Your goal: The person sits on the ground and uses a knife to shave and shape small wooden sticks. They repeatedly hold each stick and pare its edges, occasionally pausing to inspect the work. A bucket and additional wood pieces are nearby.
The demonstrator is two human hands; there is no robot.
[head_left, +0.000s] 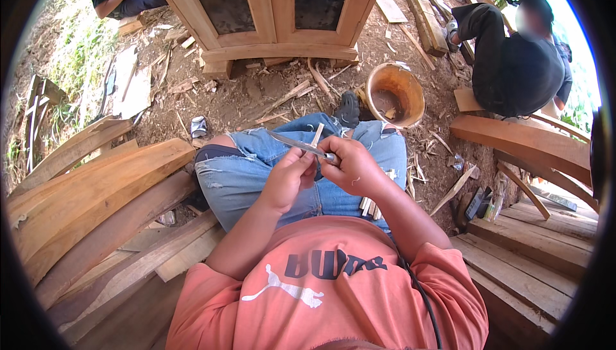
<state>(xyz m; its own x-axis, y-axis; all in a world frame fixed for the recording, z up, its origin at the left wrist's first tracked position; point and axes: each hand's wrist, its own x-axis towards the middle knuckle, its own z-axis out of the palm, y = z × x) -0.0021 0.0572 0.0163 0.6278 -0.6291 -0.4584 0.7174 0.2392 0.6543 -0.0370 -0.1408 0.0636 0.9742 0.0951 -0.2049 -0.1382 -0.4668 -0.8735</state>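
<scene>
Above my lap my right hand (350, 165) is closed round the handle of a knife (292, 143), whose thin blade points to the far left. Close beside it, my left hand (289, 177) is closed, its fingers wrapped round a small wooden stick (318, 133) that sticks up past the blade. The blade crosses the stick just above my left fingers; the stick's lower end is hidden by my hands. Several slim pale sticks (369, 207) lie on my jeans (221, 173) near my right forearm.
A wooden panelled frame (276, 51) stands ahead. Beyond my knees is a yellowish bucket (410, 100). Thick timbers (115, 189) lie at left, a plank bench (526, 254) at right. Wood scraps (289, 96) litter the dirt. A person (520, 68) sits at far right; others are farther off.
</scene>
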